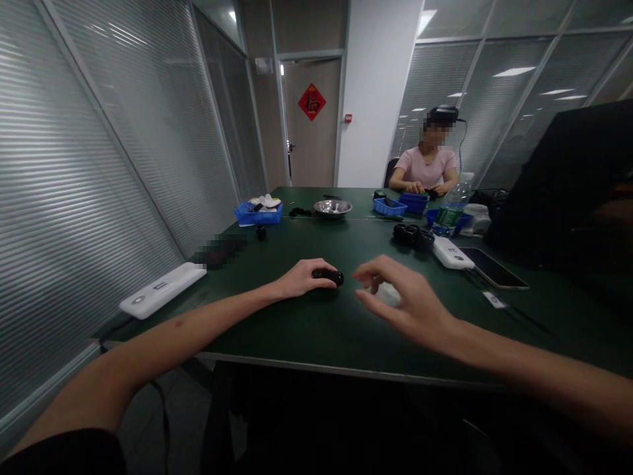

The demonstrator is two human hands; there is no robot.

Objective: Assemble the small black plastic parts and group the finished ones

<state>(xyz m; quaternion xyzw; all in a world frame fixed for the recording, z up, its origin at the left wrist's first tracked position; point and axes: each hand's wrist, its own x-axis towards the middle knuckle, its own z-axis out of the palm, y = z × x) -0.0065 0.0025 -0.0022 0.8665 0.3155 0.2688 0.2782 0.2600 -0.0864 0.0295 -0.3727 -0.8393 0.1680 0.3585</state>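
Low over the dark green table [297, 323], my left hand [299, 277] has its thumb and fingers closed around a small black cylindrical object [330, 276]. The object lies sideways, with its rounded, shiny end toward my right hand; its exact kind is not clear. My right hand [413, 298] hovers just to the right, thumb and fingers curved and apart. A pale, whitish thing [389, 295] shows between its thumb and fingers. It seems to lie on the table beyond the hand, though part of it is hidden.
Farther back are a blue basket [258, 214], a metal bowl [333, 209], smaller blue trays [390, 208] and black round parts [413, 236]. At right are a water bottle [451, 208], a white power bank [452, 253] and a phone [493, 268]. Another person [426, 165] sits across.
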